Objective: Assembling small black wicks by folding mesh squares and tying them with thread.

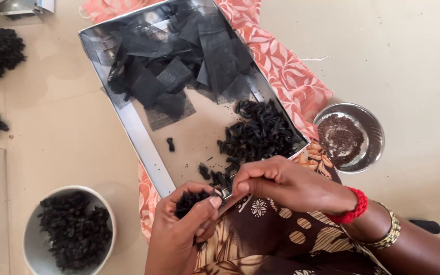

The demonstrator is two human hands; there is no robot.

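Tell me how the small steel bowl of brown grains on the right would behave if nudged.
The steel bowl looks thin and light, so it would probably slide easily on the smooth floor. Its rounded sides suggest it might rock, and the fine brown grains could spill.

In my left hand (179, 229), low in the frame's centre, sits a small black crinkled bundle (189, 201). My right hand (281, 181) pinches a thin metal tool (225, 192) against it.

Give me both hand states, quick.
Left hand: closed, holding a black fabric bundle.
Right hand: closed, pinching a thin tool at the bundle.
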